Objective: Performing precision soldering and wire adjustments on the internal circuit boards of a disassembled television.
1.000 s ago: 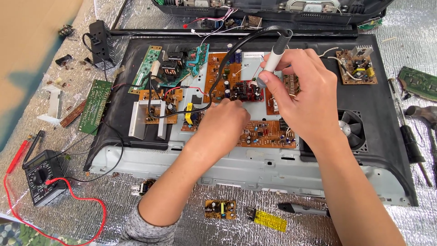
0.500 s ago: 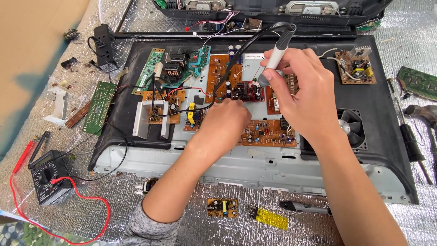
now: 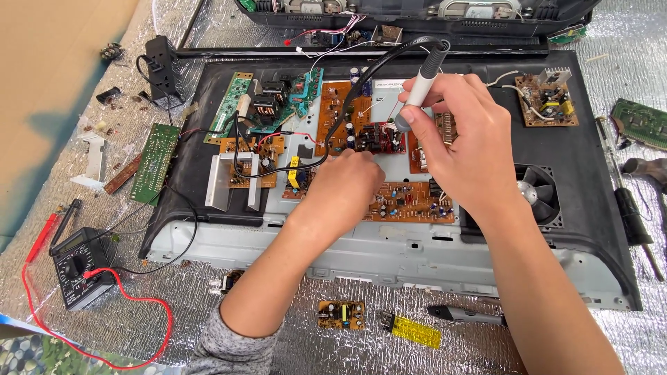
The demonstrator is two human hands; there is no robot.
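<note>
Right hand [image 3: 467, 149]: fingers closed round grey soldering iron [image 3: 419, 82], held tilted, tip down over red board [image 3: 379, 137] at chassis [image 3: 389, 243] centre. Black cable [image 3: 347, 90] seen looping from iron's top leftward. Left hand [image 3: 347, 187]: fingers curled down on boards just beside tip; grip cannot be told. Fan [image 3: 538, 194] located right of hands. Multimeter [image 3: 78, 267] with red lead placed far left on foil surface [image 3: 292, 347].
</note>
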